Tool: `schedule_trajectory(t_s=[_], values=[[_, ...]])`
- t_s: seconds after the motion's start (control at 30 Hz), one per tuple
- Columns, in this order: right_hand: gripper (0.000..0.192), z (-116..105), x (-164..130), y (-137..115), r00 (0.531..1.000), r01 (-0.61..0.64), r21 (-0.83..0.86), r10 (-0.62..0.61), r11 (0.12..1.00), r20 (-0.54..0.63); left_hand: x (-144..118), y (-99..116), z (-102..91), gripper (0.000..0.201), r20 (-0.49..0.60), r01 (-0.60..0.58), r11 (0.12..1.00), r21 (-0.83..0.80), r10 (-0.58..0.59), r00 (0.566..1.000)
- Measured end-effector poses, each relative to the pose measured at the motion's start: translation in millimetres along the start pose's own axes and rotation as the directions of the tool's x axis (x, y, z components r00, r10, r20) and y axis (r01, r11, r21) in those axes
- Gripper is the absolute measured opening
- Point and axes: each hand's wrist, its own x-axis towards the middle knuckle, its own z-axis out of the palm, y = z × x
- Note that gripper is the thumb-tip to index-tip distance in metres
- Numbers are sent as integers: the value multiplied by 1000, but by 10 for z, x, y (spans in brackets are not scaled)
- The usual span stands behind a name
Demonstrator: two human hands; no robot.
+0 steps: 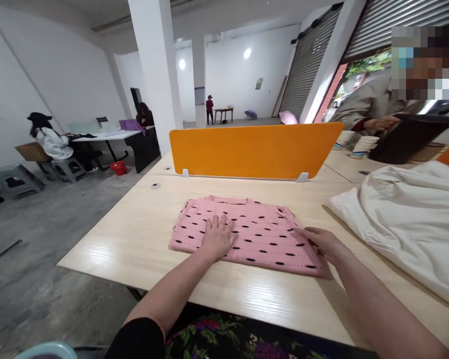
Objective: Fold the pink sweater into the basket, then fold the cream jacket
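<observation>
A folded pink garment [258,224] with rows of small black dashes lies flat on the light wooden table [134,239] in front of me. My left hand [217,235] rests palm down on its near left part, fingers spread. My right hand [322,243] lies on the garment's right edge, fingers flat and pointing left, holding nothing.
An orange divider panel [254,149] stands across the table behind the garment. A large cream cloth bag [407,219] lies to the right. A person at the far right handles a black bin [407,137] beside stacked paper cups [362,146]. Other people sit at desks at the back left.
</observation>
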Motion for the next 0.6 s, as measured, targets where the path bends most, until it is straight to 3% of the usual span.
schedule_trajectory(t_s=[0.07, 0.1, 0.17, 0.27, 0.37, 0.47, 0.6], values=[[36, 17, -241, -139, 961, -162, 200, 109, 966, 254, 10, -29, -1, 58, -20, -14, 1000, -14, 14, 1000], [33, 45, -352, -234, 939, -201, 266, 108, 943, 327, 17, -41, -10, 60, -29, -15, 999, -32, 14, 999], [29, 114, -541, -450, 940, -179, 356, 52, 917, 338, 6, -59, -38, 61, -46, 3, 997, -75, -7, 999], [29, 226, -723, -798, 955, 18, 389, -131, 921, 268, -126, -91, -92, 48, -64, 5, 998, -64, -9, 998], [30, 438, -800, -1140, 920, 179, 394, -296, 901, 257, -361, -145, -156, 42, -55, -49, 999, -4, 49, 997], [35, 894, -802, -1438, 892, 210, 494, -372, 844, 256, -577, -209, -211, 43, -10, -96, 995, -12, 96, 995], [36, 1815, -739, -1633, 849, 191, 594, -435, 781, 300, -736, -290, -214, 43, 117, -158, 987, -40, 162, 980]])
